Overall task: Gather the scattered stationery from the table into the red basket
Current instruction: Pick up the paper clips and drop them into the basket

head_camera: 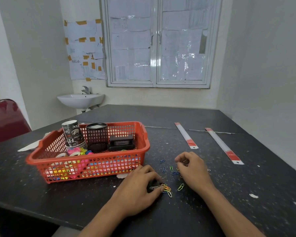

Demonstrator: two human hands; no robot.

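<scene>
The red basket (pixel 144 134) stands at the left of the dark table (pixel 161 115). It holds stacked paper cups (pixel 72 133), a black mesh pen pot (pixel 97 136), a black stapler (pixel 121 142) and coloured tape rolls (pixel 76 151). Several coloured paper clips (pixel 172 171) lie scattered right of the basket. My left hand (pixel 140 187) curls its fingers round a bunch of clips (pixel 166 188) on the table. My right hand (pixel 192 170) lies just beyond, fingers curled, pinching small clips. Two long rulers in sleeves (pixel 186 135) (pixel 223 145) lie farther right.
A red chair (pixel 6 119) stands at the table's left edge. A white sink (pixel 81 100) hangs on the wall behind, under a papered window. White scraps (pixel 253 195) dot the tabletop. A white wall runs close along the table's right side.
</scene>
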